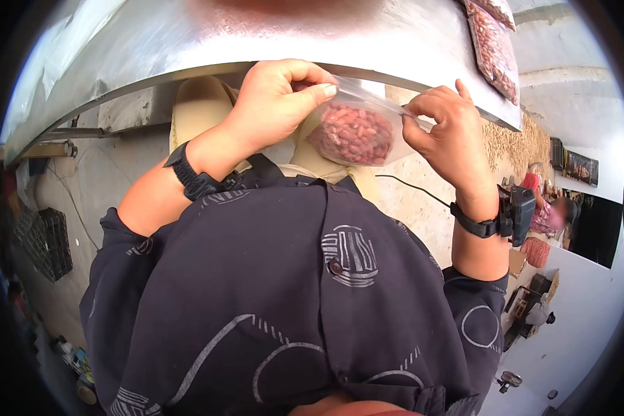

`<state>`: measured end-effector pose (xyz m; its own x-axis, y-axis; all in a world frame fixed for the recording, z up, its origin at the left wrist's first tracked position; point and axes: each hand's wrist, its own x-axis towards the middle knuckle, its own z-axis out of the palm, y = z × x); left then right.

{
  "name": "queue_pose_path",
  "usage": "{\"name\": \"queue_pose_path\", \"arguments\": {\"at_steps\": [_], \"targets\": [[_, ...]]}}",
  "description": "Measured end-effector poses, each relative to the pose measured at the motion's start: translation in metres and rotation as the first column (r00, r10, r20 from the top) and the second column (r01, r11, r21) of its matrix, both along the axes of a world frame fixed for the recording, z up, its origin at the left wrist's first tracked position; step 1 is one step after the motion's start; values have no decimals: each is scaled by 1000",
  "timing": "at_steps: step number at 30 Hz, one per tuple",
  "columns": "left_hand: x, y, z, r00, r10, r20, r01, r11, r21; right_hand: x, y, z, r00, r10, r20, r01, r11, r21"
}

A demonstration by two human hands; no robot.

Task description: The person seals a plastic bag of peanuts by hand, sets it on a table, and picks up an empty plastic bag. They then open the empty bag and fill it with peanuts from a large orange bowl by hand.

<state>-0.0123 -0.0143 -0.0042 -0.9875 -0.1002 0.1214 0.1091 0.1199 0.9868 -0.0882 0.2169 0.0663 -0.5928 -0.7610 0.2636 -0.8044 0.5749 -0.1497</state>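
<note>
A clear plastic bag (357,133) with reddish-brown peanuts in its lower part hangs between my hands, just below the edge of the metal table. My left hand (284,93) pinches the bag's top edge at its left corner, thumb pressed against the fingers. At the other end of that edge, my right hand (447,128) pinches the plastic between thumb and forefinger, with the little finger raised. The top edge is stretched in a line from one hand to the other. Both wrists wear black straps, and a black device (518,213) sits on the right one.
The shiny metal table (270,41) spans the view ahead of me. Filled bags of peanuts (492,52) lie at its right end. On the floor are a dark crate (45,243) at left and a spread of peanuts (516,145) at right, near a seated person (548,211).
</note>
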Motion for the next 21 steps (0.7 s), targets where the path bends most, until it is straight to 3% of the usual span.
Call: {"name": "queue_pose_path", "arguments": {"at_steps": [4, 7, 14, 17, 20, 21], "targets": [[2, 0, 5, 996, 16, 93, -18, 1000, 20, -3, 18, 2, 996, -54, 70, 55, 998, -10], [-2, -6, -7, 1000, 12, -8, -12, 1000, -5, -6, 32, 2, 993, -84, 84, 86, 996, -23], [-2, -6, -3, 999, -9, 50, 8, 1000, 14, -11, 63, -1, 983, -115, 142, 127, 989, -76], [-1, -6, -3, 995, -27, 93, 20, 997, 71, -14, 77, -2, 956, -108, 273, 150, 979, -136], [-4, -10, -8, 996, -28, 84, 19, 994, 107, -21, 102, -14, 818, -196, 540, 371, 898, -237], [-4, -10, -8, 996, -43, 80, 32, 991, 128, -25, 108, -23, 777, -64, 626, 355, 866, -352]]}}
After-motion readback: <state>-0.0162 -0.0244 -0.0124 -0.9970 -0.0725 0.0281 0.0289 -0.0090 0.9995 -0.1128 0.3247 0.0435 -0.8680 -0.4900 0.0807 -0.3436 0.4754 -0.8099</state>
